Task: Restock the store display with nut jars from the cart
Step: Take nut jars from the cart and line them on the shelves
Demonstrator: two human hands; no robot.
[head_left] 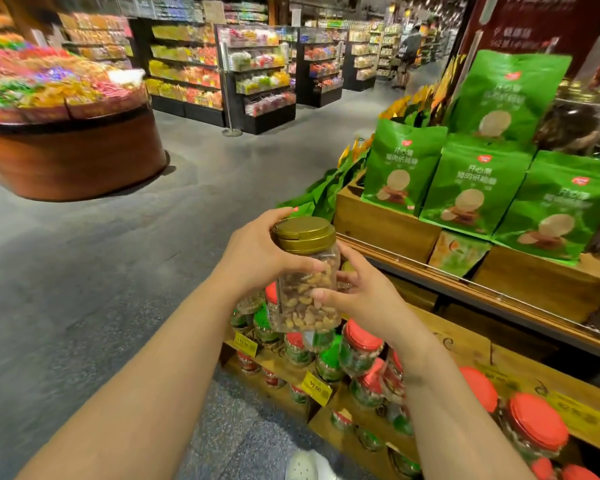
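Note:
I hold a clear nut jar (307, 289) with a gold lid in front of me, above the low display. My left hand (257, 254) grips its upper part just under the lid, fingers wrapping behind. My right hand (357, 289) grips the jar's lower right side, thumb across the front. Below the jar, several red-lidded nut jars (359, 348) with green labels stand and lie on the stepped wooden display (465, 344). The cart is out of view.
Green snack bags (475, 181) fill wooden crates (381, 220) on the shelf at right. A round wooden candy stand (73, 157) sits at left across the grey floor. Dark shelving rows run along the back. Yellow price tags (316, 388) hang on the display. A person stands far back.

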